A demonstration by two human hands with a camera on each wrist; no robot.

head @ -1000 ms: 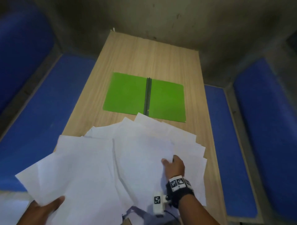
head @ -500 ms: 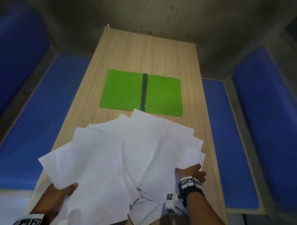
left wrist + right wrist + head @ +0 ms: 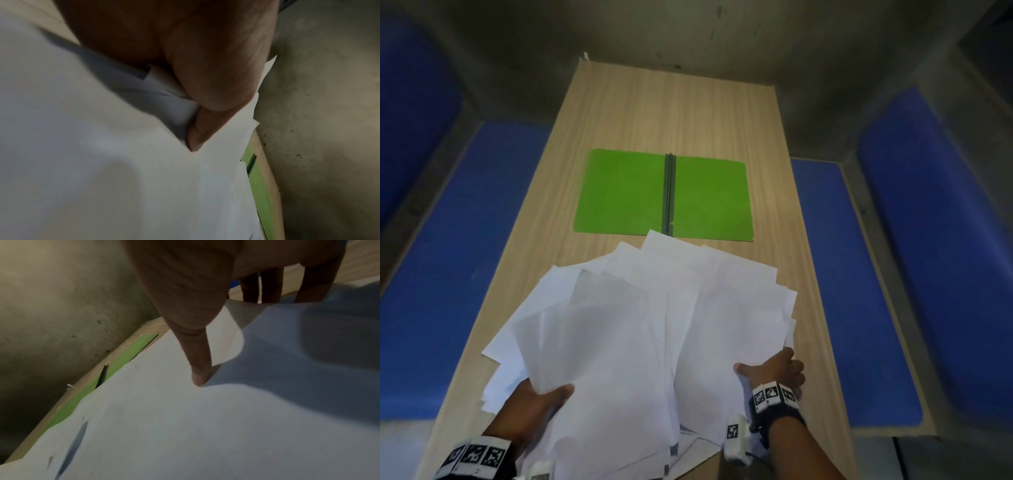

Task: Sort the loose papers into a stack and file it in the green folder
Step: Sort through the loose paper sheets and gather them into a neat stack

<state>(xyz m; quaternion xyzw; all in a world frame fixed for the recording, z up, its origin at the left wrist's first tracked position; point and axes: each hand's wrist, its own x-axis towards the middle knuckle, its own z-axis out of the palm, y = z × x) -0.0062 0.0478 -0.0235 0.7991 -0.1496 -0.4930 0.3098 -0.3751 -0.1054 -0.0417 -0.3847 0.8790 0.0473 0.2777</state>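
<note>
Gathering phase: both hands draw the loose papers (image 3: 654, 325) together; filing has not begun.

The papers lie fanned and skewed on the bench (image 3: 674, 113), not yet squared into a stack; one far corner just overlaps the near edge of the folder (image 3: 626, 192), which lies open and empty at 12 o'clock from the pile. Squaring, lifting and filing remain. The left hand (image 3: 530, 407), at 7 o'clock of the pile, grips its near left edge, thumb on top and fingers hidden beneath. The right hand (image 3: 774, 370), at 4 o'clock, grips the right edge, thumb (image 3: 197, 353) pressed on the top sheet and fingers (image 3: 269, 285) curled under the lifted margin. Both forearms converge toward the pile.
</note>
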